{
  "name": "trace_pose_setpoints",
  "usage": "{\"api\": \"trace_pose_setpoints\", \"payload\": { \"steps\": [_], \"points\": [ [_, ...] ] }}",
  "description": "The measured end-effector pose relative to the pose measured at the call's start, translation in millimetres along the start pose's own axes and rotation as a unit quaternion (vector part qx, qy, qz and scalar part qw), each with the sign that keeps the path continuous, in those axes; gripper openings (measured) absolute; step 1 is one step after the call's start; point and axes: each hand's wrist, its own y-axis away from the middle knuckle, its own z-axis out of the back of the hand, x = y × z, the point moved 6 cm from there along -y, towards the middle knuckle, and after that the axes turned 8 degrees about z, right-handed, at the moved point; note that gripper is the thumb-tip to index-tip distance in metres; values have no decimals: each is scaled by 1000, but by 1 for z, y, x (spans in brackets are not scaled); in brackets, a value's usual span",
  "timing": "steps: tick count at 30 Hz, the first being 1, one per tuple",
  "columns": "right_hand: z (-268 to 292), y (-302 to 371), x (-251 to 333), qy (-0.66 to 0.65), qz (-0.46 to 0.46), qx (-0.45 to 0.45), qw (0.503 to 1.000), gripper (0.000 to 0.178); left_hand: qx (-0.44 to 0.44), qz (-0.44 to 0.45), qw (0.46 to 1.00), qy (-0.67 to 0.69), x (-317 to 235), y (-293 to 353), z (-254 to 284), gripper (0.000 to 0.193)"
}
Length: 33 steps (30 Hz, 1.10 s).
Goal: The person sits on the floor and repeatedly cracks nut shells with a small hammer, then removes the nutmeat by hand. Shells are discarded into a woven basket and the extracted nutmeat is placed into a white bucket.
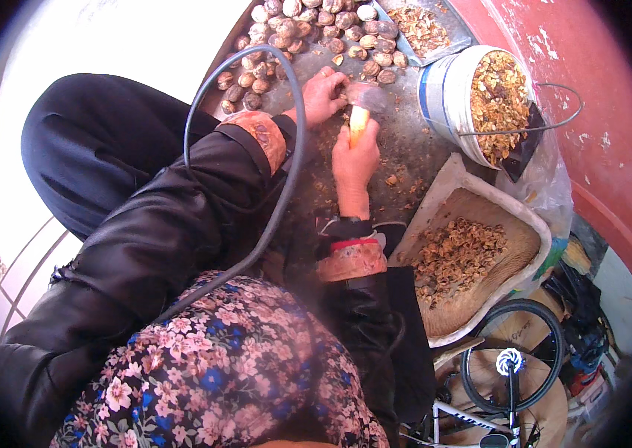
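Observation:
My right hand (355, 160) is wrapped around the yellow handle of a hammer (360, 123). The hammer's head is smeared by motion and sits low over the dark work surface (316, 160). Right beside the head, my left hand (319, 97) has its fingertips bent together at the surface. Whatever they pinch is hidden by the fingers and the hammer. Beyond both hands lies a heap of whole brown walnuts (286, 30), a few of them just past my left fingers. Small shell bits are scattered around my right wrist.
On the right, a white bucket (439, 97) lies tipped, full of shell pieces. Nearer stands a pale scoop-shaped tray (532, 239) holding walnut pieces. A bag (420, 30) of light fragments is at the back. A grey cable (301, 127) loops over my left arm. A bicycle (510, 362) is lower right.

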Motion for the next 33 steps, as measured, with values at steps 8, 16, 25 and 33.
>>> {"api": "trace_pose_setpoints", "payload": {
  "steps": [8,16,25,33],
  "points": [
    [12,2,1,-49,18,-70,996,36,27,27,999,7,0,0,0,31],
    [9,8,-3,-66,-3,-59,996,34,26,-4,1000,0,-8,0,3,32],
    [-2,1,-3,-37,-11,-32,999,34,15,7,1000,-15,-5,-1,5,28],
    [-3,-2,-5,-62,5,-50,997,30,1,-9,1000,-25,1,-4,5,29]
  ]
}}
